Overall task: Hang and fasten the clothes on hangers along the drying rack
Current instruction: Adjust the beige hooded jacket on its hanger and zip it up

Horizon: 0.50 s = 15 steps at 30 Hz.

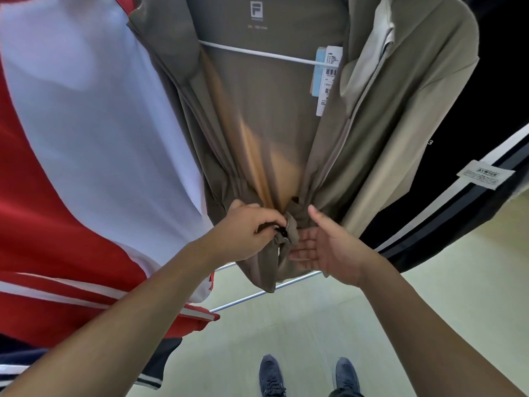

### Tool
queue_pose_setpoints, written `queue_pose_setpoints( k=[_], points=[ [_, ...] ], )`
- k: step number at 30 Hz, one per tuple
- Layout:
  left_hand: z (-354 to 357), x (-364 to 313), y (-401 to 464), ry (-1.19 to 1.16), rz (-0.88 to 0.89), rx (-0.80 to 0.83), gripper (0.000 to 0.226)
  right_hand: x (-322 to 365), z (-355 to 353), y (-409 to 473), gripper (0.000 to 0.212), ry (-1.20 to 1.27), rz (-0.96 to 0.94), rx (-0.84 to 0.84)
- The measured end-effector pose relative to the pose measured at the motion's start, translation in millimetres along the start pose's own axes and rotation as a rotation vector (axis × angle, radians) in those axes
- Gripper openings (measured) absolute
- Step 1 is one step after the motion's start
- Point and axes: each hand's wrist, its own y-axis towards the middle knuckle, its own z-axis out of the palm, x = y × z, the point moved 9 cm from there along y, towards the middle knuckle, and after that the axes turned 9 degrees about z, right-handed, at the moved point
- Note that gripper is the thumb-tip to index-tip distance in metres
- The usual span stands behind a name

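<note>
An olive-brown zip jacket (257,116) hangs open on a white hanger (257,53), with a paper price tag (329,67) on its right front. My left hand (249,230) pinches the small black zipper pull (282,232) at the bottom hem of the jacket's left front. Beside the right front's hem, my right hand (326,247) is held with its fingers straight, fingertips touching the fabric. The two front edges meet at the hem between my hands.
A red and white jacket (86,167) hangs close on the left. On the right hangs a black jacket with white stripes (458,202). Metal rack bars (257,293) run below the hem. My two shoes (309,376) stand on the pale floor.
</note>
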Motion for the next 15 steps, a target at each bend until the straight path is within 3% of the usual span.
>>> queue_pose_setpoints(
  k=[3, 5, 7, 10, 13, 15],
  points=[
    [9, 3, 1, -0.119, -0.038, 0.026, 0.023, 13, -8, 0, 0.031, -0.045, -0.138, -0.157],
    [12, 9, 2, -0.287, -0.107, 0.035, 0.020, 32, -16, -5, 0.048, -0.099, -0.325, -0.297],
    [11, 11, 3, -0.523, -0.184, 0.032, 0.018, 45, -13, -14, 0.066, -0.182, -0.486, -0.302],
    [5, 8, 5, -0.736, -0.218, 0.040, 0.016, 53, 1, -24, 0.066, -0.530, -0.669, -0.260],
    [2, 6, 6, -0.834, -0.243, 0.031, 0.023, 52, 5, -16, 0.041, -0.749, -0.625, -0.294],
    [0, 9, 8, -0.865, -0.278, 0.003, 0.023, 56, 7, -19, 0.017, -0.725, -0.638, -0.280]
  ],
)
